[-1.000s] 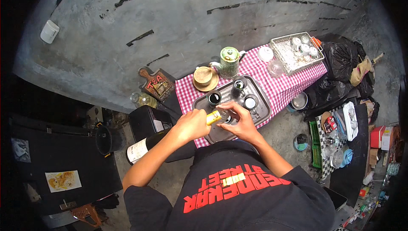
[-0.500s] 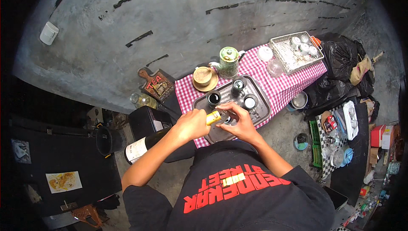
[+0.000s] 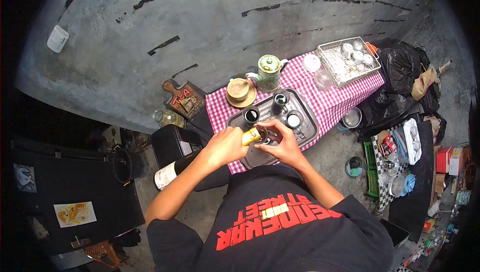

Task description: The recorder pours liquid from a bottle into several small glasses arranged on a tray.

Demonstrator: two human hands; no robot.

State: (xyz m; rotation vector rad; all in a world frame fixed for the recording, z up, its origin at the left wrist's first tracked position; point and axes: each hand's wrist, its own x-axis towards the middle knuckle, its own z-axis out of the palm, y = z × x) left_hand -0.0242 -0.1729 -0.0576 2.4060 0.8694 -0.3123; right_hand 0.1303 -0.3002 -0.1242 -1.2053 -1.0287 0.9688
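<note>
My left hand (image 3: 225, 146) is closed around the neck of a dark bottle (image 3: 165, 176) with a white label and yellow neck wrap. The bottle lies tilted beneath my left forearm, its mouth at a small clear glass (image 3: 263, 133). Fingers of my right hand (image 3: 284, 144) grip that glass over the near part of a grey tray (image 3: 306, 107). Dark liquid seems to show inside it. On the tray stand a dark-filled glass (image 3: 251, 116), a second dark glass (image 3: 280, 101) and a glass with a pale top (image 3: 294, 120).
Behind the tray are a green patterned teapot (image 3: 270, 77) and a tan cup on a saucer (image 3: 241, 93). A wire basket (image 3: 345, 78) with small jars sits right on the checked cloth (image 3: 330, 103). A wooden sign board (image 3: 185, 103) and glass jug (image 3: 170, 118) stand left.
The bottle's base has shifted slightly right and up, toward my hands. The glass in my right hand looks darker inside. Both hands keep their grips.
</note>
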